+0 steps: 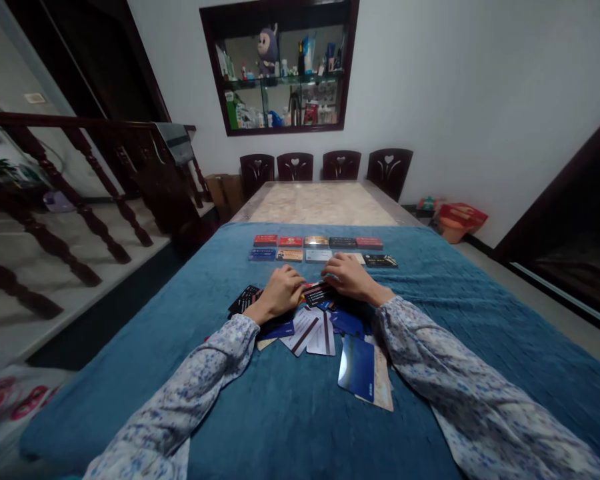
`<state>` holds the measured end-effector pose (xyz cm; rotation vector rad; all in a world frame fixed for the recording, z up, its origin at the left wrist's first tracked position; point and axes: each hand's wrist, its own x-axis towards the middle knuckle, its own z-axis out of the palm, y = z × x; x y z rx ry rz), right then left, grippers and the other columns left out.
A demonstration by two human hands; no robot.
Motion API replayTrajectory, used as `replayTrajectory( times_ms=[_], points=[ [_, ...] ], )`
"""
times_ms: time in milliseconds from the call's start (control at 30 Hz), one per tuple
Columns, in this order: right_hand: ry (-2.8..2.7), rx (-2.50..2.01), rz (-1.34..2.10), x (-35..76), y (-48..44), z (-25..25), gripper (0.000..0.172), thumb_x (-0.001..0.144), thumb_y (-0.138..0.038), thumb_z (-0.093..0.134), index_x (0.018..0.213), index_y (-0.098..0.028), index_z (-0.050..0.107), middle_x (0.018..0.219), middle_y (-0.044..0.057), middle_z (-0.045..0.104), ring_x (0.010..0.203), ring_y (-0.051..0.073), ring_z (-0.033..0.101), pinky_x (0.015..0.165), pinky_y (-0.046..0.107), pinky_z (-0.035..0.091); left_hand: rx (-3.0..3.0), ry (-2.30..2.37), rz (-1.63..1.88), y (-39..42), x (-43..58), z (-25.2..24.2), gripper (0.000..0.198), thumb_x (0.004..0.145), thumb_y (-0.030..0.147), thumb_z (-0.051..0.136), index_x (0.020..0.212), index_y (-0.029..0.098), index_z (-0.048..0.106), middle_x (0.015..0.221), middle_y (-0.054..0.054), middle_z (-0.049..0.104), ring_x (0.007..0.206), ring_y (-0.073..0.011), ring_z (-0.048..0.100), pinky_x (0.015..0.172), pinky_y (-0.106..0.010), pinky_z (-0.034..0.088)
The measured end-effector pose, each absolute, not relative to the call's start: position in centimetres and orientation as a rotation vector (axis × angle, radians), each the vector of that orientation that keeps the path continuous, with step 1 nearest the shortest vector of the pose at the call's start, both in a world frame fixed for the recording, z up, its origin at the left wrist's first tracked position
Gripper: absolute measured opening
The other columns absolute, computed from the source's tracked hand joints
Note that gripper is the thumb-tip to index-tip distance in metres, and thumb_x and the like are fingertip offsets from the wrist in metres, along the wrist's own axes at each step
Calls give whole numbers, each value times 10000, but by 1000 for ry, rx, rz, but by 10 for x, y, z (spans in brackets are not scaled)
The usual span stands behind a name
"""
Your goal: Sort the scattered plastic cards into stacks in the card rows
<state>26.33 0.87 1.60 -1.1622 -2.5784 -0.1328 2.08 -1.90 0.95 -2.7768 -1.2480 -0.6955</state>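
A loose heap of cards lies on the blue cloth in front of me. On top, a black card (319, 294) with pale print and a stripe spans the gap between my hands. My left hand (280, 293) is closed, its curled fingertips at the card's left end. My right hand (350, 277) bends over the right end, fingers curled round it. Below them are white striped cards (322, 335), a dark blue card (348, 324) and, nearer me, a shiny blue card (357, 367) over a beige card (383, 380). Another black card (245, 300) pokes out left of my left hand.
Beyond my hands, card stacks stand in two rows, among them a red stack (265, 241), an orange stack (290, 255) and a black stack (381, 261). The blue cloth (260, 427) covers the table's near part. Several dark chairs (295, 167) line the far end.
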Motion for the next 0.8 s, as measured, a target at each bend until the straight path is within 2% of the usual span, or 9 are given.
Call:
replayTrajectory(
  times_ms=[267, 533, 800],
  points=[
    [-2647, -1022, -2, 276, 1, 12, 259, 915, -336, 665, 1123, -215, 761, 1138, 116, 725, 1084, 283, 527, 889, 418, 374, -2856, -1229, -543, -34, 33, 7, 240, 914, 313, 680, 1099, 180, 756, 1098, -116, 749, 1141, -315, 571, 948, -486, 458],
    [-2703, -967, 94, 279, -1, 10, 285, 861, -339, 730, 1112, -215, 780, 1156, 114, 726, 1086, 290, 532, 931, 445, 412, -2871, -1255, -563, -35, 32, 5, 211, 877, 317, 710, 1032, 186, 768, 1139, -118, 730, 1154, -309, 574, 965, -487, 467],
    [-2725, -945, 102, 281, 0, 15, 316, 820, -320, 750, 1113, -206, 784, 1136, 111, 735, 1060, 290, 546, 935, 446, 426, -2871, -1131, -614, -34, 29, 2, 167, 911, 293, 660, 965, 204, 790, 1004, -106, 756, 1219, -325, 560, 1017, -512, 443]
  ],
)
